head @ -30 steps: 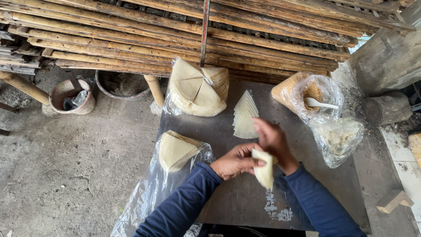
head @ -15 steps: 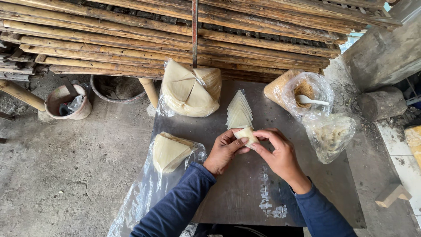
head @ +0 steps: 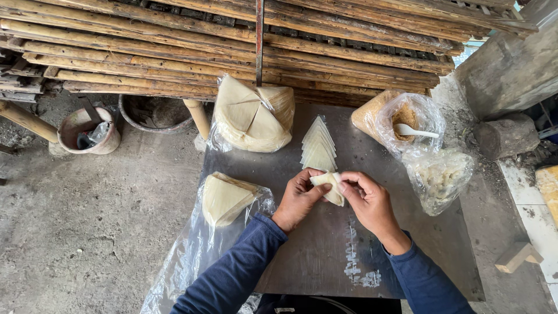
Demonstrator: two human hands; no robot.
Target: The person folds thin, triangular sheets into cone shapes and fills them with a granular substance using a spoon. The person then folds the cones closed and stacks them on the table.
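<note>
**Pastry wrapper pinched between both hands**

Pastry wrapper (head: 328,187), pale and folded, sits above a grey metal table (head: 407,256), just below a fanned stack of triangular wrappers (head: 318,145). Left hand (head: 297,200) and right hand (head: 369,200) both grip it with closed fingertips.

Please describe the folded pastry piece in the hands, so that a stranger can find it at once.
On the grey metal table, look just below the fanned row of triangular wrappers. The left hand and right hand pinch a folded pastry. It alone is folded and off the table.
</note>
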